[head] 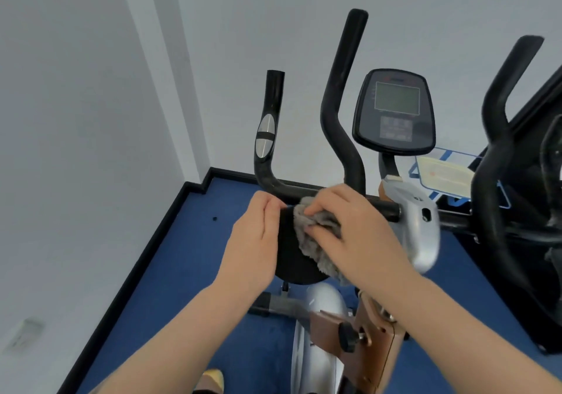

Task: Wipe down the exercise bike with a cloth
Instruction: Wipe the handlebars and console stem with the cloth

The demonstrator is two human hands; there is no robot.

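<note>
Right hand (359, 229) grips the grey cloth (316, 241) against the handlebar (386, 208); left hand (258, 229) pinches beside it.

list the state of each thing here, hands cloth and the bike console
right hand: gripping the cloth, on the handlebar
left hand: fingers together at the bar, holding nothing visible
cloth: bunched, draped over the handlebar
handlebar: being wiped
console: screen blank
</note>
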